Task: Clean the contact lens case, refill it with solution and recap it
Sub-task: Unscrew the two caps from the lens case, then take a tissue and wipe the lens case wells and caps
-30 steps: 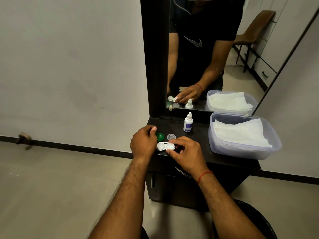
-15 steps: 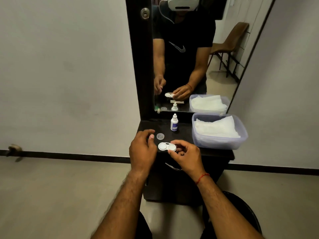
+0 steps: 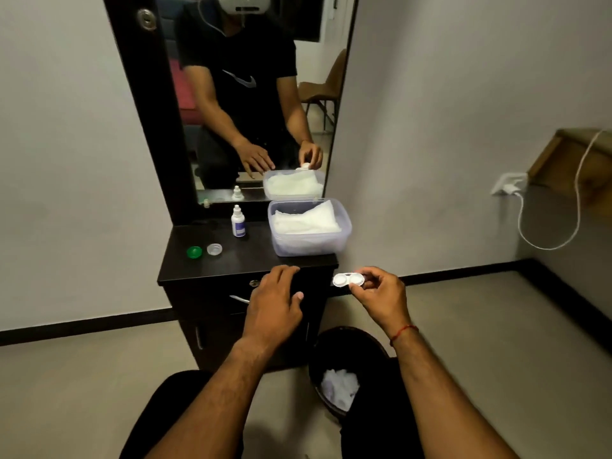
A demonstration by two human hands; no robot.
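My right hand (image 3: 379, 294) pinches the white, uncapped contact lens case (image 3: 347, 279) and holds it in the air to the right of the dark dresser top (image 3: 238, 263), above the black bin (image 3: 344, 369). My left hand (image 3: 273, 301) hovers at the dresser's front edge with fingers relaxed and holds nothing. A green cap (image 3: 194, 252) and a clear cap (image 3: 214, 249) lie side by side on the left of the dresser top. The small white solution bottle (image 3: 238, 221) stands upright near the mirror.
A clear plastic box (image 3: 309, 241) with white tissues sits on the dresser's right rear. A mirror (image 3: 245, 94) stands behind. The black bin on the floor holds crumpled white tissue (image 3: 339, 387). A white cable (image 3: 543, 226) hangs from a wall socket at the right.
My right hand has carried the lens case from the dresser's front edge out to the right, over the bin. My left hand has let go of the green cap, which now lies uncovered.
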